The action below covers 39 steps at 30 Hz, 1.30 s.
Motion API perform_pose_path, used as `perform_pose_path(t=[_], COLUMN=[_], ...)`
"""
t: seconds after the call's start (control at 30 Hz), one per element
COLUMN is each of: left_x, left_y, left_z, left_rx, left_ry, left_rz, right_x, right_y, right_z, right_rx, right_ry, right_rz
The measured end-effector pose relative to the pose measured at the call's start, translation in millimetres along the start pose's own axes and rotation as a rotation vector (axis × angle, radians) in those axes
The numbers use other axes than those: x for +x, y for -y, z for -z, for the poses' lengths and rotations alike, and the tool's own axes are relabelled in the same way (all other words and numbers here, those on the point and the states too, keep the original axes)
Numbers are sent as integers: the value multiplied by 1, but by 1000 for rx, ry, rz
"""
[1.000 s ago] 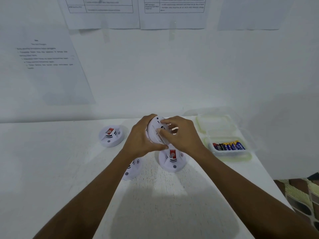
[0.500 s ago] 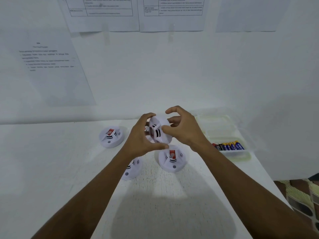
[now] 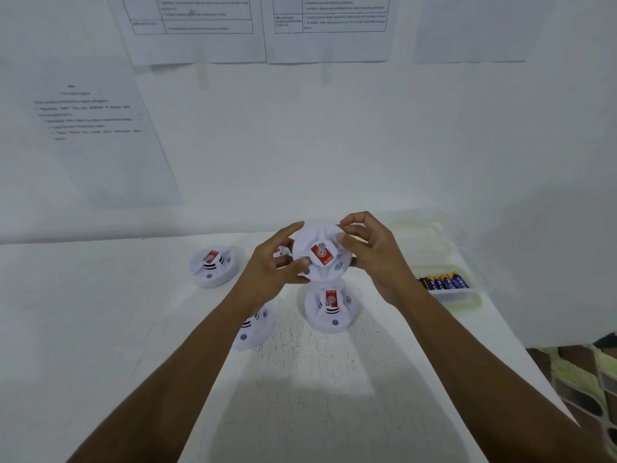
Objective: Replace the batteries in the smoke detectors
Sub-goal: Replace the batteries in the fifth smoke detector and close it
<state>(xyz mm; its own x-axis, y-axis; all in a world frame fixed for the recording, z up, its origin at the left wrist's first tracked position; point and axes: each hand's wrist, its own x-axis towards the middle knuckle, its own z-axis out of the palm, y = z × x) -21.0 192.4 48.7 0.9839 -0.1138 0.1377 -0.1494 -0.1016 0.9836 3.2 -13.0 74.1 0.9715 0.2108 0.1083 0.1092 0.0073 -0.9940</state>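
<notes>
A round white smoke detector (image 3: pixel 317 243) with a red label is lifted above the table, its labelled face turned toward me. My left hand (image 3: pixel 272 272) grips its left edge with thumb and fingers curled round it. My right hand (image 3: pixel 374 253) pinches its right rim with curled fingertips. Three more white detectors lie on the white table: one at the left (image 3: pixel 213 267), one under my left wrist (image 3: pixel 255 330), one just below the held unit (image 3: pixel 332 309). Another small part (image 3: pixel 282 252) peeks out behind my left fingers. Several blue batteries (image 3: pixel 445 282) lie in a clear plastic tray (image 3: pixel 467 297) at the right.
The tray's open lid (image 3: pixel 420 242) lies behind it near the wall. Printed sheets (image 3: pixel 96 135) hang on the white wall behind the table (image 3: pixel 100 329). The table's right edge drops to a patterned floor mat (image 3: pixel 587 379).
The held detector has been turned so that its red-labelled face points toward me, and it has risen slightly. My right fingers have shifted to its upper right rim.
</notes>
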Motion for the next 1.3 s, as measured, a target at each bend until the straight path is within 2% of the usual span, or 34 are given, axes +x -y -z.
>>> perform_pose_path(t=[0.13,0.37,0.5,0.57,0.77,1.3], left_x=[-5,-10,-11,-11,-13,-32], left_y=[6,6,6,7,14,9], left_z=[-7,-8,-11,-14,-17,-23], left_rx=[-116,-141,-114,-81,-7,-24], left_ry=[-73,73,17,-14,-73,-99], left_rz=[15,44,-3,-34,-101,-104], right_x=[-13,-13,-20,-24,-24,-45], right_y=[-15,-19,-21,-24,-28,-27], right_z=[-1,4,3,-2,-7,-11], right_rx=[-29,-103,-216,-324,-439,-393], right_ry=[15,-38,14,-16,-45,-60], right_rz=[-3,41,76,132,190,246])
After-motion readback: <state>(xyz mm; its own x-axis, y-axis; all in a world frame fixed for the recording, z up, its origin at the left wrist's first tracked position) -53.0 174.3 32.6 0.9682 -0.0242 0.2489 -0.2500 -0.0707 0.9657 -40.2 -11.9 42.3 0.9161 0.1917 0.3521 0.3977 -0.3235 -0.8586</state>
